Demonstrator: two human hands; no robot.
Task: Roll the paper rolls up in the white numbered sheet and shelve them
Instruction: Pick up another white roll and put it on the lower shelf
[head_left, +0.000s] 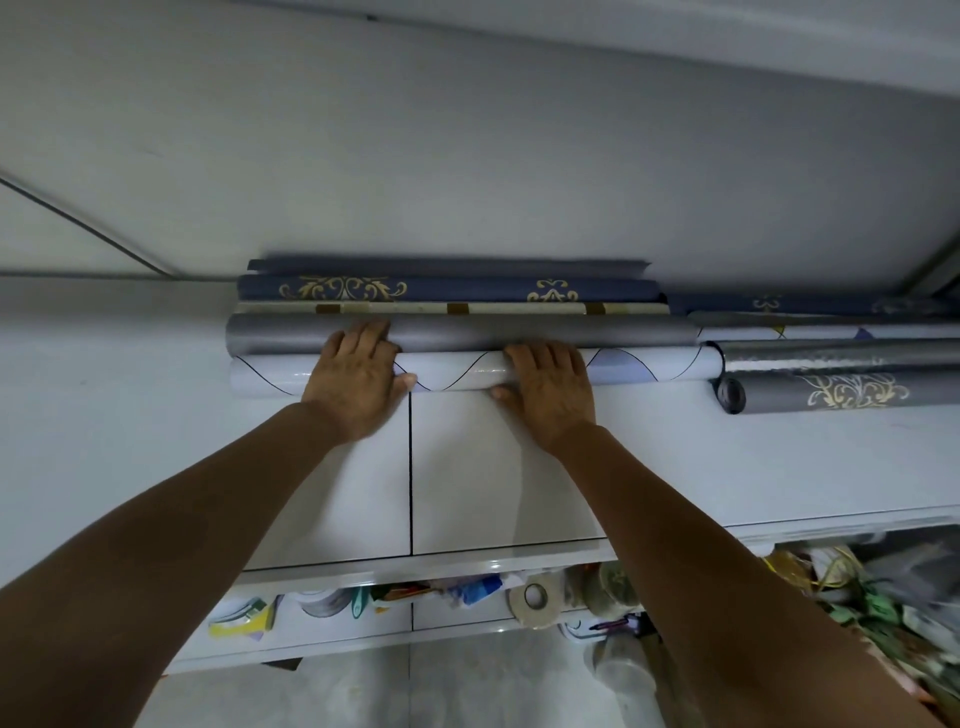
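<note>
White glossy paper roll with thin black wavy lines (467, 371) lies lengthwise on the broad white shelf top (156, 415), its back edge touching a plain grey roll (519, 332). Behind that, a cream striped roll (415, 308) and blue gold-patterned rolls (457, 289) fill the space to the wall. I see bare shelf in front. The left hand (356, 376) and right hand (550, 389) each grip it, fingers draped over the top, thumb at the front edge.
</note>
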